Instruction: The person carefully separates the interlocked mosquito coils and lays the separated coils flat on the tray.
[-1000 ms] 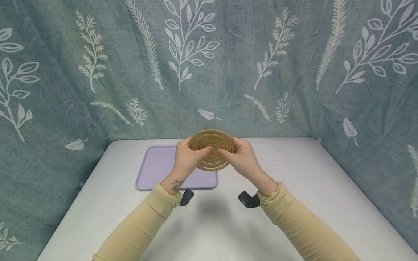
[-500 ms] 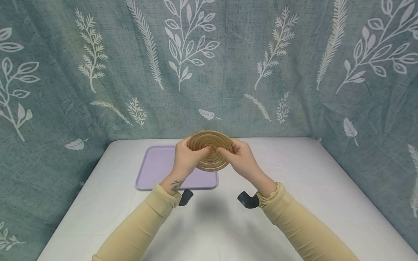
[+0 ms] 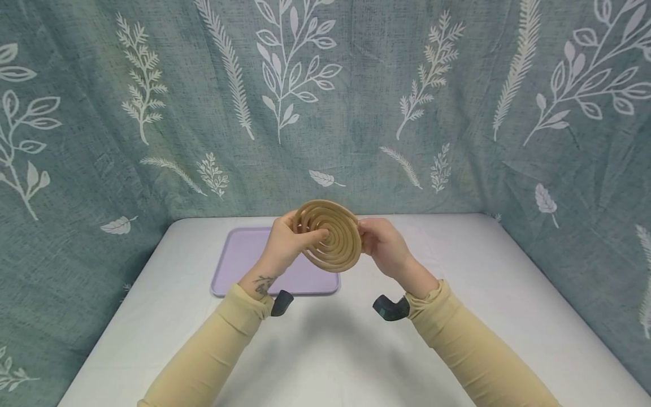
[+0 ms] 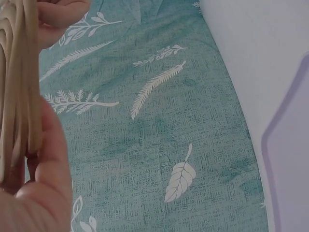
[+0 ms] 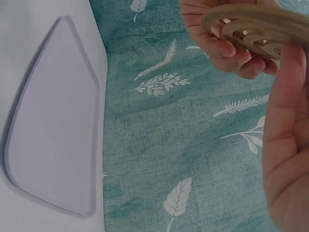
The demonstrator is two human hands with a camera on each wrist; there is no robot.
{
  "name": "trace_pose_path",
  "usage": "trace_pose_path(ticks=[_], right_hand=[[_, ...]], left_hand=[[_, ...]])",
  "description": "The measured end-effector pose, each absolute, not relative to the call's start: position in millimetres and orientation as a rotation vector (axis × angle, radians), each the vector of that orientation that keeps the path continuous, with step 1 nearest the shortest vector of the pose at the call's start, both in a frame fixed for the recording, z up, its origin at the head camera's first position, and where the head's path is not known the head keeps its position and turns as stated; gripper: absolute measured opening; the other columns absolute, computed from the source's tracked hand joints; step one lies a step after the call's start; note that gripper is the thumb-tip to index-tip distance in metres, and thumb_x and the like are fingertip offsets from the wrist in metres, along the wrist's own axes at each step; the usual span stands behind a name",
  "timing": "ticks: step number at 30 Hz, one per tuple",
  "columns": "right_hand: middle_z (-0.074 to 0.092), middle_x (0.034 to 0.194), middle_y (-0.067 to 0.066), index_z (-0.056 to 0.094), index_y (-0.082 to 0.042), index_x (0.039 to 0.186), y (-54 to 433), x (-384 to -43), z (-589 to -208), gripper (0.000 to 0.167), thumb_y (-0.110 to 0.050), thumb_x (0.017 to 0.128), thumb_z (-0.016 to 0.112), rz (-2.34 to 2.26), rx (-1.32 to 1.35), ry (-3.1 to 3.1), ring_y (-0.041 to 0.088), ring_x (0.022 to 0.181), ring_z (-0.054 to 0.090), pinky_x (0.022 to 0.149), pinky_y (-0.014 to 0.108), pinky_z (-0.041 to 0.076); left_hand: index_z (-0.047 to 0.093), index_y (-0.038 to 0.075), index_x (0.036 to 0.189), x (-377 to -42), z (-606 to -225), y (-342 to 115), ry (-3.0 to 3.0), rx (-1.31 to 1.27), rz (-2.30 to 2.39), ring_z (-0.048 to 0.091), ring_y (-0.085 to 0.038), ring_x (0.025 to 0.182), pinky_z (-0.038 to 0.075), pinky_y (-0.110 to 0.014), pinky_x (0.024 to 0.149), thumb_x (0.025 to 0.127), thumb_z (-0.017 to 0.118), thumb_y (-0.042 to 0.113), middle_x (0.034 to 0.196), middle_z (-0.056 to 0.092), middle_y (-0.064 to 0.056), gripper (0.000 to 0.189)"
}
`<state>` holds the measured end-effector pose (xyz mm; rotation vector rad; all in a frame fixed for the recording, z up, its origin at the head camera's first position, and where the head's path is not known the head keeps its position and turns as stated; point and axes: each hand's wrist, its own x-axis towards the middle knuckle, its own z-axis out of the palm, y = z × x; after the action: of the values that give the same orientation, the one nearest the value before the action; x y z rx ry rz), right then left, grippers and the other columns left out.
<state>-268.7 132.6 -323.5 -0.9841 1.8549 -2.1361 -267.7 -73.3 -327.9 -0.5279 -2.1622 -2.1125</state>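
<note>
head view: gripping a tan spiral disc [image 3: 339, 240] in the left hand [image 3: 285, 242], thumb over its face; pinching its right edge with the right hand [image 3: 387, 246]; held above a white table [image 3: 483, 271], partly overlapping a lilac tray [image 3: 244, 254].

left wrist view: gripped nearly edge-on at the left border.

right wrist view: held between both hands, top right.

On the white table [image 3: 458, 265] lies a lilac tray [image 3: 240, 260], left of centre.
</note>
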Motion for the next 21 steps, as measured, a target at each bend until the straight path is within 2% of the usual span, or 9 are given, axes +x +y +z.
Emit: trace_pose_path(ticks=[2, 4, 8, 14, 16, 21], right_hand=[[0.064, 0.071, -0.009, 0.070, -0.021, 0.079, 132.2, -268.9, -323.7, 0.034, -0.017, 0.098, 0.042, -2.133, -0.965, 1.837, 0.003, 0.065, 0.060, 0.061, 0.020, 0.052], [0.065, 0.072, -0.009, 0.072, -0.022, 0.082, 131.1, -269.1, -324.8, 0.019, -0.023, 0.093, 0.056, -2.128, -0.938, 1.840, 0.003, 0.065, 0.060, 0.063, 0.019, 0.052], [0.067, 0.075, -0.010, 0.072, -0.025, 0.082, 127.1, -269.9, -328.1, 0.003, -0.026, 0.080, 0.069, -2.136, -0.891, 1.897, 0.003, 0.068, 0.062, 0.064, 0.020, 0.053], [0.063, 0.072, -0.008, 0.068, -0.023, 0.079, 123.2, -271.8, -331.0, 0.007, -0.016, 0.082, 0.069, -2.120, -0.863, 1.973, 0.005, 0.066, 0.056, 0.060, 0.020, 0.048], [0.062, 0.076, -0.007, 0.066, -0.022, 0.084, 122.9, -272.6, -331.0, 0.008, -0.014, 0.084, 0.067, -2.101, -0.846, 1.979, 0.006, 0.070, 0.057, 0.062, 0.021, 0.049], [0.061, 0.096, -0.006, 0.060, -0.022, 0.106, 122.6, -274.9, -330.5, 0.026, -0.006, 0.086, 0.063, -2.050, -0.817, 1.969, 0.008, 0.089, 0.060, 0.079, 0.026, 0.051]], left_hand=[[0.061, 0.003, 0.113, -268.6, -327.7, -73.9, -2.168, -0.551, -2.116, 0.064, -0.013, 0.081, 0.055, -0.028, 0.073, 0.077, 0.074, 0.007, 0.094, 0.065, -0.009, 0.039], [0.061, 0.003, 0.113, -268.8, -327.5, -74.4, -2.186, -0.563, -2.091, 0.062, -0.013, 0.079, 0.053, -0.027, 0.071, 0.077, 0.074, 0.007, 0.093, 0.064, -0.006, 0.039], [0.061, 0.004, 0.113, -268.7, -327.7, -75.4, -2.231, -0.572, -1.997, 0.059, -0.014, 0.076, 0.051, -0.027, 0.069, 0.076, 0.075, 0.008, 0.092, 0.062, -0.004, 0.039], [0.063, 0.005, 0.111, -270.1, -329.3, -74.7, -2.252, -0.566, -1.919, 0.059, -0.014, 0.076, 0.051, -0.027, 0.068, 0.075, 0.077, 0.009, 0.092, 0.063, -0.007, 0.039], [0.063, 0.005, 0.110, -270.3, -329.5, -74.3, -2.250, -0.565, -1.917, 0.059, -0.014, 0.077, 0.051, -0.027, 0.068, 0.075, 0.077, 0.009, 0.093, 0.064, -0.008, 0.038], [0.063, 0.006, 0.110, -270.0, -329.6, -73.8, -2.259, -0.550, -1.903, 0.059, -0.014, 0.078, 0.052, -0.027, 0.069, 0.075, 0.077, 0.009, 0.095, 0.064, -0.009, 0.038]])
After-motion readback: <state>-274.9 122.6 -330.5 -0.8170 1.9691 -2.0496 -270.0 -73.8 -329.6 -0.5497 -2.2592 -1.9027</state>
